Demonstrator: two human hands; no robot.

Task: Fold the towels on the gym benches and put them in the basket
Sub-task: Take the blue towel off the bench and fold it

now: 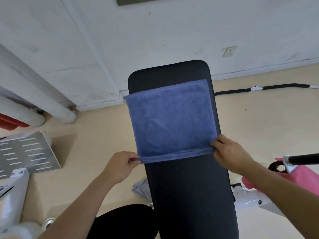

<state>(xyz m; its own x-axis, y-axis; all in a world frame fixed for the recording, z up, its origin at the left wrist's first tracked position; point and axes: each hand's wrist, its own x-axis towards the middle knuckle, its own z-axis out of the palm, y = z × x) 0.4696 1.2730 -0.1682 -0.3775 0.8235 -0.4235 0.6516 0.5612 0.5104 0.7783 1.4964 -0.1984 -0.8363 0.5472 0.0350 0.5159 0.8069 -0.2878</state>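
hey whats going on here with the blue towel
A person is folding a blue towel on a black gym bench. The left hand pinches the towel's near left corner and the right hand pinches the near right corner, holding the near edge taut just above the pad. The rest of the towel lies flat across the bench. A grey cloth lies on the floor beside the bench. No basket is clearly in view.

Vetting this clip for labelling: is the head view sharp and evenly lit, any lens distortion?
Head view: soft, even light, no hard shadows on the blue towel or black bench; left hand and right hand read clearly at the towel's near edge; wide-angle lens bows the bench edges; corners go soft; mild sheen on the slotted metal plate.
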